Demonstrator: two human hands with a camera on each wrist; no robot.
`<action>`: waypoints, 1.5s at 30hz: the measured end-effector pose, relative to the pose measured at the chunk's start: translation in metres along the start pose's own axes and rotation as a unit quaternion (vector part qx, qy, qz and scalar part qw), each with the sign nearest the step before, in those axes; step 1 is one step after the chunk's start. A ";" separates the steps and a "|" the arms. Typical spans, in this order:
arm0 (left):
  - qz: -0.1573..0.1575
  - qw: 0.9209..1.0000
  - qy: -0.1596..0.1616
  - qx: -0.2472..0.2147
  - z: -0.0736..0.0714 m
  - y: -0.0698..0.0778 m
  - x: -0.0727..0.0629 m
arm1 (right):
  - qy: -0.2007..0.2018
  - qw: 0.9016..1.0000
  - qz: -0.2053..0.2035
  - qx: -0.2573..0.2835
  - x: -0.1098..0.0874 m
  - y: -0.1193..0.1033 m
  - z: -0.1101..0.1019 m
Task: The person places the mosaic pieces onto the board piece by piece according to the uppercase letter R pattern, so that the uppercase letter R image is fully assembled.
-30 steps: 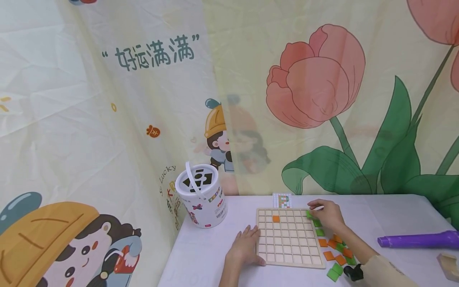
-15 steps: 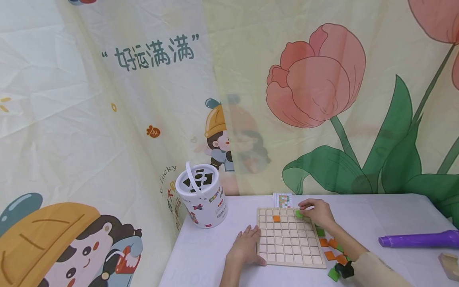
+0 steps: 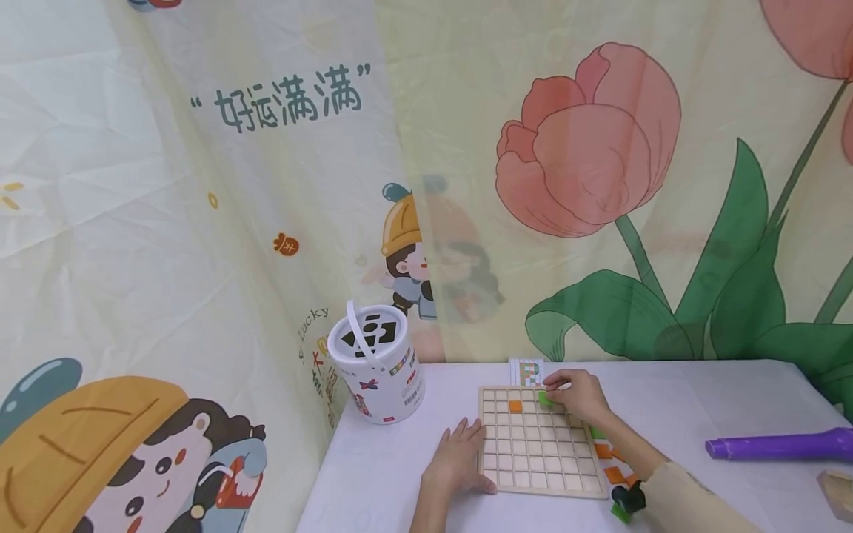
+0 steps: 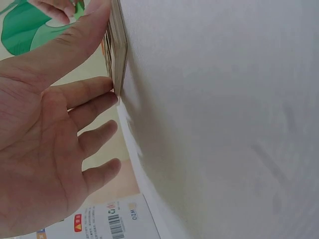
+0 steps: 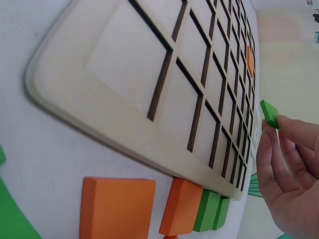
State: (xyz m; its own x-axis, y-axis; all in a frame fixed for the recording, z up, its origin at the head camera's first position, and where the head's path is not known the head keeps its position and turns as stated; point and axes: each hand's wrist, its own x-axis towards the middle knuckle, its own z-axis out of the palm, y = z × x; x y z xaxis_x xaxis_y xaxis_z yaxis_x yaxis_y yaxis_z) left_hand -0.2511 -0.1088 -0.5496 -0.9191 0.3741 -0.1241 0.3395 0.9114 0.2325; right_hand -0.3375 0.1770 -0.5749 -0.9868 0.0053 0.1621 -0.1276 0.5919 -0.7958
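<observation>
A pale wooden grid board point(image 3: 538, 496) lies on the table, with one orange square tile point(image 3: 515, 406) set in a cell near its far left. My right hand point(image 3: 581, 396) pinches a green square tile point(image 5: 269, 114) between thumb and fingers, over the far part of the grid. My left hand point(image 3: 455, 459) rests at the board's left edge; in the left wrist view its thumb and fingers are spread, fingertips right at the board's side. Loose orange tiles point(image 5: 117, 208) and green tiles point(image 5: 207, 211) lie along the board's right side, partly hidden by my right arm.
A white bucket point(image 3: 377, 377) with a shape-sorter lid stands left of the board. A small card with a coloured grid pattern point(image 3: 526, 371) sits behind it. At the right are a purple stick-like object point(image 3: 776, 447) and a wooden block point(image 3: 837, 494). A printed curtain hangs behind.
My right hand has carried the green tile leftward, from the board's far right corner to over the far row. My left hand has stayed at the board's edge.
</observation>
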 end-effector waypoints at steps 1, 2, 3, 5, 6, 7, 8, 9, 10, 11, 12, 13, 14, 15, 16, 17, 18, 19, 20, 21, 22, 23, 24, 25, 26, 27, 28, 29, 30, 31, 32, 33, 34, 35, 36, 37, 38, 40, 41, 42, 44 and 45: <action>0.001 1.000 0.000 0.000 0.000 0.000 0.001 | -0.001 1.000 0.003 0.001 0.000 -0.001 0.001; 0.002 1.000 0.001 0.000 0.000 0.000 0.001 | -0.002 1.000 0.007 0.001 0.000 -0.002 0.001; 0.002 1.000 0.001 -0.001 -0.001 0.000 0.001 | -0.004 1.000 0.007 0.002 0.000 -0.003 0.002; 0.001 1.000 0.000 0.000 -0.001 0.000 0.001 | -0.006 1.000 0.007 0.003 -0.001 -0.004 0.004; 0.000 1.000 0.001 -0.001 -0.001 -0.001 0.000 | -0.009 1.000 0.007 0.004 -0.001 -0.005 0.006; -0.001 1.000 0.001 -0.001 -0.001 -0.001 0.000 | -0.012 1.000 0.004 0.005 0.000 -0.005 0.007; -0.002 1.000 0.001 -0.002 0.000 -0.002 -0.001 | -0.014 1.000 0.002 0.005 0.000 -0.006 0.009; -0.003 1.000 0.001 -0.004 -0.001 -0.002 -0.001 | -0.016 1.000 -0.001 0.006 0.000 -0.006 0.010; -0.003 1.000 0.002 -0.003 0.000 -0.002 -0.001 | -0.018 1.000 -0.002 0.007 0.001 -0.007 0.011; -0.003 1.000 0.002 -0.003 0.000 -0.002 -0.002 | -0.021 1.000 -0.003 0.008 0.001 -0.007 0.013; -0.002 1.000 0.001 -0.004 -0.001 -0.002 -0.002 | -0.023 1.000 0.000 0.010 0.001 -0.007 0.014; -0.001 1.000 0.000 -0.005 -0.001 -0.002 -0.003 | -0.026 1.000 0.001 0.009 0.002 -0.007 0.015; 0.000 1.000 -0.001 -0.005 -0.001 -0.001 -0.003 | -0.027 1.000 0.003 0.011 0.002 -0.008 0.015; 0.001 1.000 -0.001 -0.004 -0.002 -0.001 -0.003 | -0.028 1.000 0.004 0.013 0.002 -0.008 0.016; 0.002 1.000 -0.002 -0.004 -0.002 0.000 -0.003 | -0.028 1.000 0.006 0.012 0.002 -0.008 0.017; 0.003 1.000 -0.002 -0.004 -0.002 0.000 -0.003 | -0.028 1.000 0.007 0.012 0.002 -0.008 0.018; 0.004 1.000 -0.001 -0.002 -0.002 0.000 -0.003 | -0.028 1.000 0.007 0.011 0.003 -0.009 0.018; 0.005 1.000 0.002 0.000 -0.002 0.000 -0.003 | -0.027 1.000 0.006 0.012 0.003 -0.010 0.019; 0.006 1.000 0.004 0.001 -0.003 0.000 -0.003 | -0.026 1.000 0.005 0.014 0.003 -0.011 0.020; 0.006 1.000 0.006 0.001 -0.003 0.001 -0.002 | -0.026 1.000 0.005 0.015 0.004 -0.011 0.021; 0.007 1.000 0.007 0.000 -0.003 0.001 -0.002 | -0.027 0.999 0.005 0.016 0.004 -0.012 0.022; 0.006 1.000 0.007 0.001 -0.003 0.001 -0.001 | -0.028 0.999 0.008 0.020 0.004 -0.013 0.023; 0.006 1.000 0.008 0.001 -0.003 0.001 -0.001 | -0.029 0.999 0.008 0.022 0.005 -0.013 0.023; 0.005 1.000 0.008 0.000 -0.003 0.001 -0.001 | -0.030 0.999 0.009 0.024 0.005 -0.014 0.024; 0.004 1.000 0.008 -0.002 -0.003 0.001 -0.001 | -0.031 0.999 0.007 0.023 0.005 -0.014 0.025; 0.004 1.000 0.008 -0.001 -0.003 0.001 -0.001 | -0.032 0.999 0.007 0.024 0.005 -0.015 0.025; 0.004 1.000 0.008 0.000 -0.003 0.001 -0.001 | -0.034 0.999 0.006 0.024 0.005 -0.016 0.026; 0.004 1.000 0.008 0.001 -0.003 0.000 0.000 | -0.034 0.999 0.002 0.022 0.005 -0.016 0.026; 0.004 1.000 0.009 0.002 -0.003 0.000 0.000 | -0.035 0.999 0.000 0.019 0.005 -0.016 0.026; 0.005 1.000 0.009 0.002 -0.003 0.000 0.000 | -0.037 0.999 -0.001 0.018 0.005 -0.016 0.026; 0.005 1.000 0.009 0.002 -0.002 0.000 0.000 | -0.038 0.999 -0.003 0.017 0.005 -0.016 0.026; 0.006 1.000 0.009 0.004 -0.002 0.000 0.000 | -0.038 0.999 -0.006 0.016 0.005 -0.016 0.026; 0.007 1.000 0.009 0.003 -0.002 0.000 0.001 | -0.038 0.999 -0.007 0.014 0.005 -0.016 0.027; 0.007 1.000 0.009 0.004 -0.002 0.000 0.001 | -0.037 0.999 -0.006 0.013 0.005 -0.015 0.027; 0.007 1.000 0.010 0.004 -0.002 0.000 0.002 | -0.037 0.999 -0.003 0.014 0.005 -0.015 0.027; 0.007 1.000 0.009 0.004 -0.001 0.000 0.002 | -0.036 0.999 -0.004 0.014 0.006 -0.014 0.027; 0.007 1.000 0.008 0.005 -0.001 0.000 0.002 | -0.035 0.999 -0.006 0.011 0.005 -0.014 0.028; 0.006 1.000 0.006 0.007 -0.001 0.000 0.002 | -0.034 0.999 0.000 0.008 0.005 -0.013 0.029; 0.005 1.000 0.005 0.007 -0.001 0.000 0.002 | -0.033 0.999 0.000 0.004 0.005 -0.013 0.029; 0.005 1.000 0.004 0.007 0.000 0.000 0.002 | -0.032 0.999 -0.001 0.000 0.004 -0.013 0.030; 0.006 1.000 0.002 0.005 0.000 0.000 0.001 | -0.030 0.999 -0.003 -0.011 0.003 -0.012 0.031; 0.006 1.000 0.003 0.003 0.000 0.001 0.001 | -0.028 0.999 -0.001 -0.015 0.003 -0.011 0.032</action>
State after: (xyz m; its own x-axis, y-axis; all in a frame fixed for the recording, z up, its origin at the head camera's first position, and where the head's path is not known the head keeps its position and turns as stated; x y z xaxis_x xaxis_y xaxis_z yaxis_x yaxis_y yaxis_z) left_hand -0.2516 -0.1080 -0.5496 -0.9163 0.3833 -0.1161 0.3511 0.9082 0.2277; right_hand -0.3422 0.1447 -0.5841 -0.9908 -0.0408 0.1291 -0.1267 0.6154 -0.7780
